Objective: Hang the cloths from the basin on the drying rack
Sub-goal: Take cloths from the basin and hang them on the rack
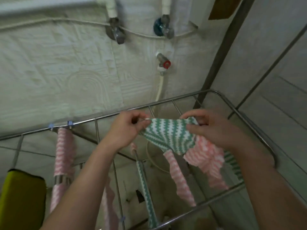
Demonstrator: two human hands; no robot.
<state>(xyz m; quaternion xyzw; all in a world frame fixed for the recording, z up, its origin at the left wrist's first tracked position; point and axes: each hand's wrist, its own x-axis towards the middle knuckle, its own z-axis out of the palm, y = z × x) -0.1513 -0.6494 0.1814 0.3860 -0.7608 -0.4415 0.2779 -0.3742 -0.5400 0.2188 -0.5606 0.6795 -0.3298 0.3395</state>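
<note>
I hold a green-and-white zigzag cloth (167,134) stretched between both hands above the metal drying rack (216,93). My left hand (127,130) pinches its left corner; my right hand (214,128) grips its right edge. Pink-and-white cloths (204,155) dangle bunched under my right hand. On the rack hang a pink striped cloth (64,151) at the left, clipped with blue pegs (69,123), and a green striped cloth (146,185) over a middle bar. The basin is not in view.
A textured pale wall with taps and a red-handled valve (164,63) stands behind the rack. A white hose (159,90) runs down from the valve. A yellow-green object (21,196) sits at lower left. Slanted metal poles (221,52) rise at the right.
</note>
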